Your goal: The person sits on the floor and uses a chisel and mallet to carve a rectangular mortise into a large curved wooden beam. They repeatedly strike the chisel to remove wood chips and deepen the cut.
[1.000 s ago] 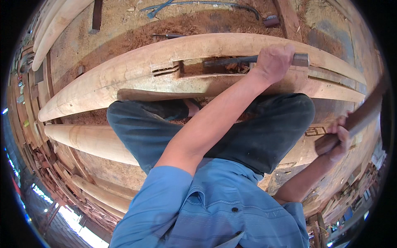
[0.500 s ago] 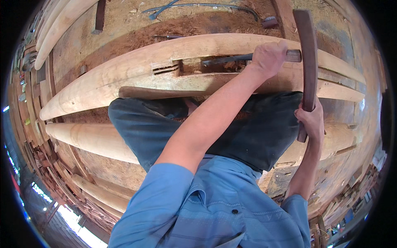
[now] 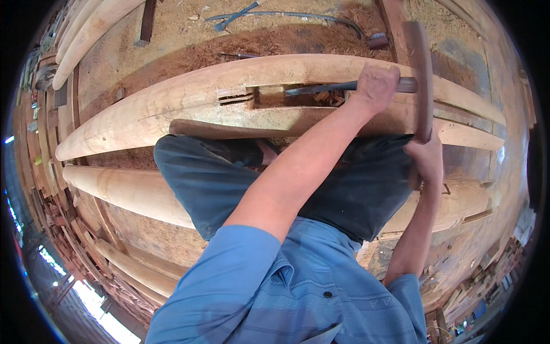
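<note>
My left hand (image 3: 377, 90) is wrapped round the wooden handle of a long chisel (image 3: 323, 88). The blade points left into a rectangular slot cut in a large, rounded timber (image 3: 166, 94) lying across in front of me. In my right hand (image 3: 427, 159) is a dark, slightly curved wooden mallet (image 3: 424, 86), upright and a little blurred. Its side is at the butt end of the chisel handle; whether they touch I cannot tell. Left of the slot, narrow notches (image 3: 235, 99) are cut into the same timber. My crossed legs are close behind it.
A second shaped timber (image 3: 126, 186) lies nearer me, passing behind my legs. Beyond the work, a blue-grey metal tool (image 3: 235, 17), a thin bent bar (image 3: 309, 14) and a small dark block (image 3: 377, 41) lie among wood chips. More timbers (image 3: 91, 34) are stacked at far left.
The mallet has shifted slightly left and tilted, its top end leaning further left. My left hand and the chisel keep their place at the slot. The whole view has shifted a little.
</note>
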A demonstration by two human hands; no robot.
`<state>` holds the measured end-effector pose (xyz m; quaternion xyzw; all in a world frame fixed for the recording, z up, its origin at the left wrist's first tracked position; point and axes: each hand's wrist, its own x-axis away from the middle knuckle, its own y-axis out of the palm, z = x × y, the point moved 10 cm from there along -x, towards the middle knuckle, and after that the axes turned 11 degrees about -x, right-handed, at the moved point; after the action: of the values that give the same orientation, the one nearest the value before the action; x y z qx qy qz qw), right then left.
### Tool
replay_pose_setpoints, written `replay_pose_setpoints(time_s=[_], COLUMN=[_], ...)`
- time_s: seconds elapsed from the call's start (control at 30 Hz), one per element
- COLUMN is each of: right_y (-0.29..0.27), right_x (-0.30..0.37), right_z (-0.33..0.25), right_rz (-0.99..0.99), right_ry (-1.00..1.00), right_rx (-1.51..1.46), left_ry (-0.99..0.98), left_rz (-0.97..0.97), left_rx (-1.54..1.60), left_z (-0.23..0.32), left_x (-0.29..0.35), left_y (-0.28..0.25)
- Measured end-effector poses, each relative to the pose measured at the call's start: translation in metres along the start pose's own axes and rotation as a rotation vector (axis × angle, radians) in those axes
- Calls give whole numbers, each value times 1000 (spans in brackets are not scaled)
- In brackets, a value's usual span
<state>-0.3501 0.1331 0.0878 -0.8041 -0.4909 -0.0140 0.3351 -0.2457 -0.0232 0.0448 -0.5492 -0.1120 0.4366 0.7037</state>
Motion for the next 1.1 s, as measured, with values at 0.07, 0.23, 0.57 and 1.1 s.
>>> replay_pose_setpoints(time_s=[0.07, 0.23, 0.57, 1.1], right_y=[22, -13, -15, -21], right_x=[16, 34, -3, -7], right_z=[-4, -7, 46, 43], right_rz=[-212, -67, -67, -45], right_ry=[217, 123, 173, 216], right_rx=[-230, -369, -259, -313], left_ry=[17, 7, -26, 24], left_rz=[3, -39, -101, -110], left_rx=[29, 20, -16, -34], left_z=[-4, -4, -5, -8], left_x=[8, 5, 6, 8], left_y=[-2, 11, 12, 18])
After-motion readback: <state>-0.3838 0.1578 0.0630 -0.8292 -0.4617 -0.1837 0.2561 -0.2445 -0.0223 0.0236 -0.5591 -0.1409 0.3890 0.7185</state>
